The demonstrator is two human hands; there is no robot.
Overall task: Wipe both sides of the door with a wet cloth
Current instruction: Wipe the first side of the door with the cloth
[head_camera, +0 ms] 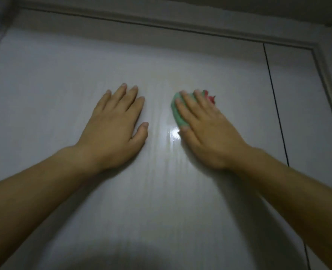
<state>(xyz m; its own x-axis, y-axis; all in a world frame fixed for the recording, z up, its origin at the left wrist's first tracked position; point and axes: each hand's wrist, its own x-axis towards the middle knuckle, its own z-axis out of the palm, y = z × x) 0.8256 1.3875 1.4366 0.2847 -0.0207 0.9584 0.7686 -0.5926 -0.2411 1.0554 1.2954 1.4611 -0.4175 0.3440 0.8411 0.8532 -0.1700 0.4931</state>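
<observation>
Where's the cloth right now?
In the head view the green and red cloth is pressed flat against the door under the right hand, right of centre, with the bare left hand flat on the door beside it.

Both forearms are bare, with no sleeves, and short fingernails.

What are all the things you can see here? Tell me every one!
door: one, pale grey-white, fills most of the view
wet shine: one, bright white patch on the door, between the hands
door frame: one, grey, along the top and right side
cloth: one, green with a red bit, pressed on the door under the right hand
left hand: one, flat on the door, empty
right hand: one, pressing the cloth
</observation>
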